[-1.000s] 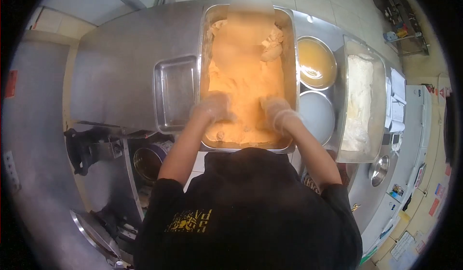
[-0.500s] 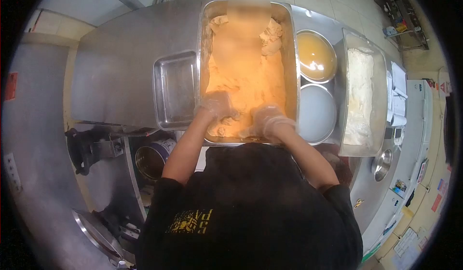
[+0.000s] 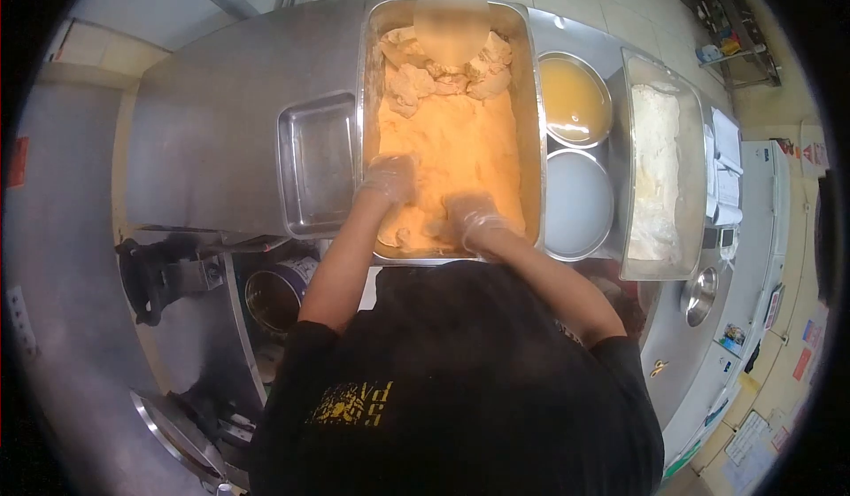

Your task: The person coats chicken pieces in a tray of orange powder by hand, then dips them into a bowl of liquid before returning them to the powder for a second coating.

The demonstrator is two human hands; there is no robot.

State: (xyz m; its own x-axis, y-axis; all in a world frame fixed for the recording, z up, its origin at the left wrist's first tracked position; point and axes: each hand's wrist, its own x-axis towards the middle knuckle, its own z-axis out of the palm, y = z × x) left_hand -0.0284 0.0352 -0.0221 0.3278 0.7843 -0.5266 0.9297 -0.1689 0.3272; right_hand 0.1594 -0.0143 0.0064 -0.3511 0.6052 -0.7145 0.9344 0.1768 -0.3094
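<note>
A large metal tray [image 3: 536,142] holds orange flour-like powder [image 3: 456,142], with coated lumpy pieces [image 3: 412,84] at its far end. My left hand [image 3: 392,177], in a clear plastic glove, is in the powder by the tray's left wall. My right hand [image 3: 471,217], gloved the same way, touches the powder near the front edge, right of my left hand. A small lump lies in the powder between and below them. The fingers of both hands are partly sunk or blurred, so any grip is hidden.
Left of the powder stands an empty metal tray [image 3: 283,168]. On the right are a bowl of yellow liquid [image 3: 575,97], a bowl of whitish liquid [image 3: 577,204] and a bin of white powder [image 3: 630,159]. A pot [image 3: 274,297] stands lower left.
Both hands have shifted slightly; my right hand has moved left and is nearer my left. More coated pieces show at the tray's far end, where a blur covered them before.
</note>
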